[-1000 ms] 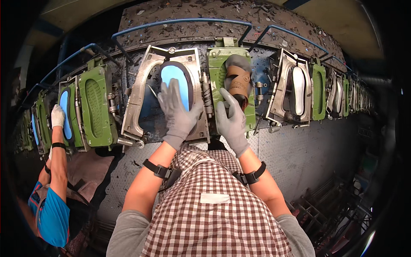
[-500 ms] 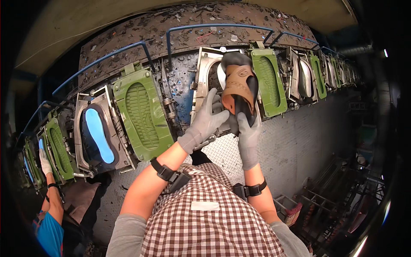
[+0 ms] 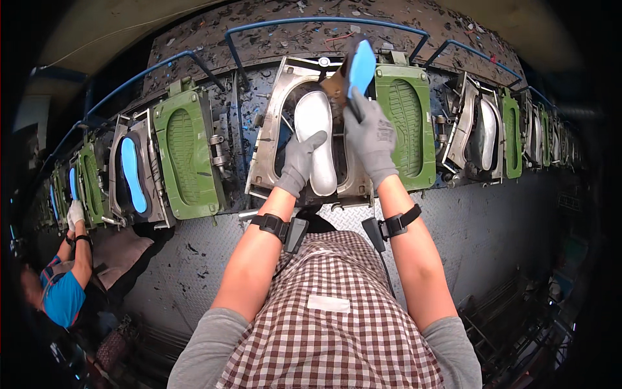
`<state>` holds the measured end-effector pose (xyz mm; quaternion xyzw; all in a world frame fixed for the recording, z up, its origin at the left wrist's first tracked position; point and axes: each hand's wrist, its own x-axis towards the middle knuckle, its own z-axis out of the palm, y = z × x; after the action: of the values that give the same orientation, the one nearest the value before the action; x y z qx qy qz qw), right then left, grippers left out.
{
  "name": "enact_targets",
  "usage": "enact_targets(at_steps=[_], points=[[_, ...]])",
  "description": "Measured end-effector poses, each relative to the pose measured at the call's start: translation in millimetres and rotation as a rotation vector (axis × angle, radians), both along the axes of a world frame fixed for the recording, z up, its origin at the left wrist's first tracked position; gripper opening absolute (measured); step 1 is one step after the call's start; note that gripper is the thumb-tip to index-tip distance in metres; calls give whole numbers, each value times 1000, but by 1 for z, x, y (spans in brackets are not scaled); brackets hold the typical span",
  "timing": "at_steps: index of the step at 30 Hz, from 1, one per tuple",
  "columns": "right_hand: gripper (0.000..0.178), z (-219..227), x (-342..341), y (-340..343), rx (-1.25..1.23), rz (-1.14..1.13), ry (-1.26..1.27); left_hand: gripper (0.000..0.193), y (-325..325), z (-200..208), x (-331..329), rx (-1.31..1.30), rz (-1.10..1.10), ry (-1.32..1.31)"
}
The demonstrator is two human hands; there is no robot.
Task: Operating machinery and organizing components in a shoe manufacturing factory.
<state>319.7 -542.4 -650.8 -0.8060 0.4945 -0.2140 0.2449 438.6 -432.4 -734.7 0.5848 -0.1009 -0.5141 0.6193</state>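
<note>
My right hand (image 3: 369,133), in a grey glove, grips a sandal (image 3: 361,68) with its blue underside turned up and a bit of brown upper showing at its left. Left of it, a silver shoe last (image 3: 313,117) sits over an open metal mould frame (image 3: 267,144). My left hand (image 3: 299,162), gloved too, is closed at the last's left edge, its thumb on the top face and its other fingers partly hidden. The green mould half (image 3: 405,123) with a sole-shaped hollow lies open just right of my right hand.
Another green mould half (image 3: 188,155) and a mould with a blue sole (image 3: 133,175) stand to the left. More moulds run off to the right. A blue rail (image 3: 324,21) bends behind the moulds, before a scrap-littered surface. A co-worker (image 3: 65,292) works at far left.
The sandal has gone from between both hands into my right hand alone, raised and turned blue side up. My left hand has moved onto the silver last, now uncovered. The view has shifted.
</note>
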Motion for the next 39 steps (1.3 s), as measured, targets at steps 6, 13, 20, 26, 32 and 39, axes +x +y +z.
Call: enact_targets(at_steps=[6,13,20,26,32,39], points=[[34,0,21,4,117,586,263,58,47,15,-7,212,-417,-215],[27,-13,-32,76,322,774,263,29,99,37,-20,350,-488,459],[49,-33,-25,49,404,193,-84,45,65,69,-20,118,70,136],[56,-50,-6,61,749,90,8,44,18,21,-3,144,186,281],[50,-61,-16,70,392,15,-292,58,0,0,1,20,90,78],[42,-43,-12,13,148,78,-27,53,-50,20,-5,23,141,-15]])
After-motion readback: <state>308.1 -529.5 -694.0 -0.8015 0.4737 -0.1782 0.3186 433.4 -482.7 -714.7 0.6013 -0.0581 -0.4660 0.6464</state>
